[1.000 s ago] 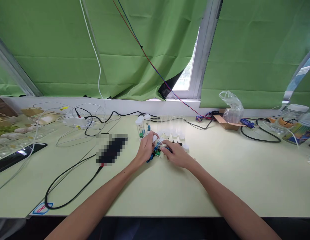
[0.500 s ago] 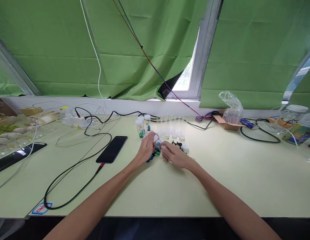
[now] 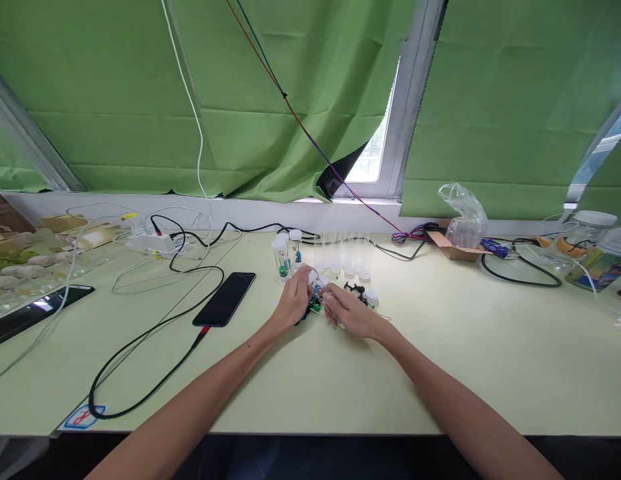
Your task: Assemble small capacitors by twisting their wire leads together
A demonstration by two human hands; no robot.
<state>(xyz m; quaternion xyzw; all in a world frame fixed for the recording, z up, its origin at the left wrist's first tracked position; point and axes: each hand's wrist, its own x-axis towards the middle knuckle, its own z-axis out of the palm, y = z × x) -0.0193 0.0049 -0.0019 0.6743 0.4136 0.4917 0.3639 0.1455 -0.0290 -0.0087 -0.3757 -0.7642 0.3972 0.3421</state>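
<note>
A person's left hand (image 3: 293, 301) and right hand (image 3: 353, 312) meet at the middle of a pale green worktop (image 3: 440, 360) over a clear vial (image 3: 316, 289) holding blue and green beads. The left grip is closed around the tilted vial just above the surface. The right fingers (image 3: 331, 305) are drawn together at the vial's near end, touching it; whether that grip pinches anything is too small to tell.

Close behind the hands stand two capped vials (image 3: 280, 257) with beads inside. A row of empty clear tubes (image 3: 343, 257) stands to their right. A loose white cap (image 3: 371, 295) and small black pieces (image 3: 355, 288) lie just beside the right hand.

Left of the hands, a dark phone (image 3: 225, 298) lies flat with a black cable (image 3: 140, 350) looping toward the worktop's front edge. The near strip and the right half of the worktop offer open room.

Along the back edge sit tangled cords, a cardboard box (image 3: 457, 250) with a plastic bag, and a lidded jar (image 3: 587, 233) at far right. Green curtains (image 3: 115, 100) cover the window (image 3: 373, 157) behind.
</note>
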